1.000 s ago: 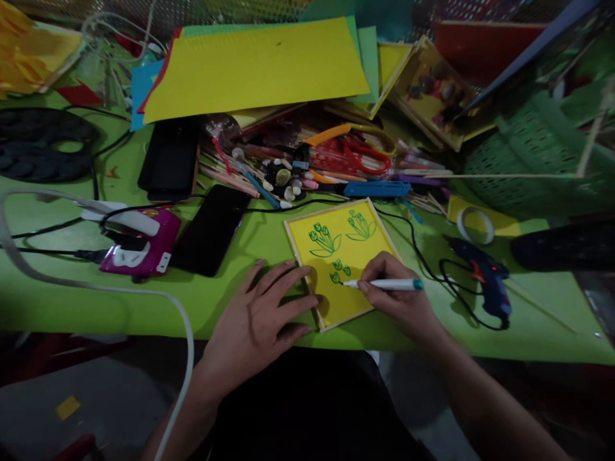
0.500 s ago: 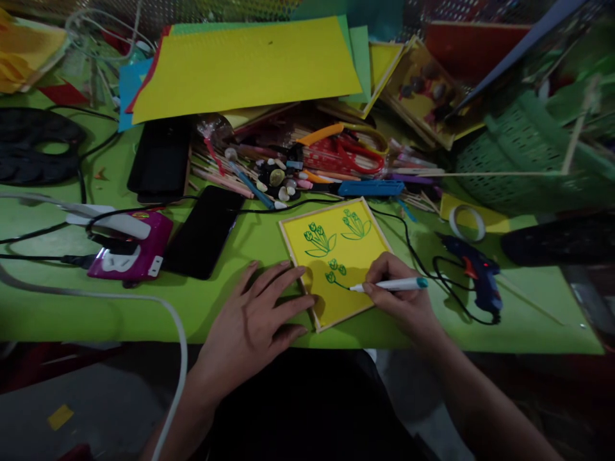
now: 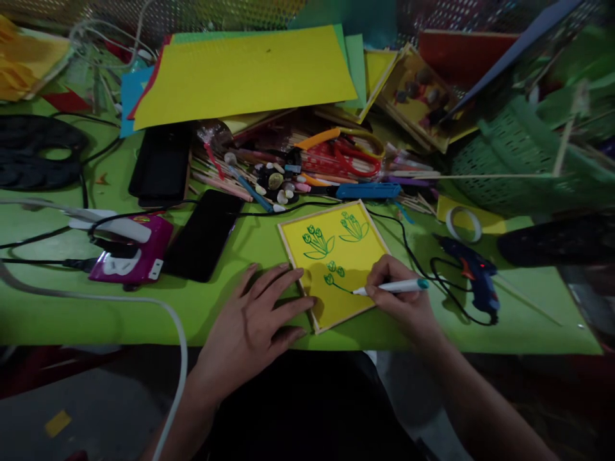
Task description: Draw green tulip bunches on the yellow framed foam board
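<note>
A square yellow panel [image 3: 336,310] with a thin wooden frame lies tilted on the green tabletop. Green line drawings of tulips [image 3: 318,243] fill its upper part, and several flower heads with one stem line stand lower down. My right hand [image 3: 401,298] pinches a white marker [image 3: 393,287] with a green end, its tip touching the panel at the end of that stem line. With fingers spread, my left hand [image 3: 264,314] rests flat on the table, its fingertips on the panel's left edge.
A glue gun [image 3: 473,275] with a red light and a tape roll [image 3: 464,224] lie to the right. At left are a black phone [image 3: 204,237] and a magenta power strip [image 3: 132,250]. Behind lie scissors [image 3: 358,157], a blue cutter [image 3: 368,191], sticks and coloured sheets [image 3: 245,77].
The marker tip has moved slightly right and down, and the green stem line has grown longer. My left hand stays on the panel's edge. The view has shifted a little.
</note>
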`<state>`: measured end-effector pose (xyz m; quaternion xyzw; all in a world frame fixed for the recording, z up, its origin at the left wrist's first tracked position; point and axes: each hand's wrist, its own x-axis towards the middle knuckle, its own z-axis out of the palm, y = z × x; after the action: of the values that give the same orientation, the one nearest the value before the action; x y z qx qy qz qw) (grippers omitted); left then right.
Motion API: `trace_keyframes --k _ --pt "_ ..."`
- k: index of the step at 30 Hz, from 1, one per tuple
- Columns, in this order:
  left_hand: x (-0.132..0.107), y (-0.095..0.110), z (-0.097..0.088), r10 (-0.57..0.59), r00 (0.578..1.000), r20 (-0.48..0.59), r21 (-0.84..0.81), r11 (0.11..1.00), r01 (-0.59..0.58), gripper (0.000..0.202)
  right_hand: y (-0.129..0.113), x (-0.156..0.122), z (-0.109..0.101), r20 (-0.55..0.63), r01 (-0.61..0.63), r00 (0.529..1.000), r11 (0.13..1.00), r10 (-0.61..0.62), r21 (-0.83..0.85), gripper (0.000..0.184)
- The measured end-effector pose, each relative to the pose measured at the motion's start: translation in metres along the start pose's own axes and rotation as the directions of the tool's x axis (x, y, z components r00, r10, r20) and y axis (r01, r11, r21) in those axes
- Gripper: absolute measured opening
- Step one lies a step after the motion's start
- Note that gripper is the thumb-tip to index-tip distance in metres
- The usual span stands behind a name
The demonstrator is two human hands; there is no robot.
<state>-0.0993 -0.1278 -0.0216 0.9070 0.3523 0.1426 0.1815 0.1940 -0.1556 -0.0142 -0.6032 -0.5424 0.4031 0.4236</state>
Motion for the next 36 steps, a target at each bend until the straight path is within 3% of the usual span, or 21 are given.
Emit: trace_keyframes --k 6,20,36 --pt "0.0015 0.0007 -0.0010 -0.003 1.000 -0.014 -0.025 1.000 0.003 0.034 -0.0004 -0.0002 0.0001 -0.050 -0.013 0.999 0.991 0.020 0.130 0.012" --pt "0.0017 0.0033 -0.0052 -0.012 0.999 0.034 -0.010 1.000 0.013 0.038 0.0005 0.0017 0.0064 0.099 -0.031 0.994 0.990 0.046 -0.139 0.020" --pt "0.0004 0.0022 -0.0030 -0.004 1.000 0.019 -0.017 1.000 0.004 0.041 -0.0059 0.0043 0.0080 0.101 0.004 0.995 0.982 0.015 -0.186 0.018"
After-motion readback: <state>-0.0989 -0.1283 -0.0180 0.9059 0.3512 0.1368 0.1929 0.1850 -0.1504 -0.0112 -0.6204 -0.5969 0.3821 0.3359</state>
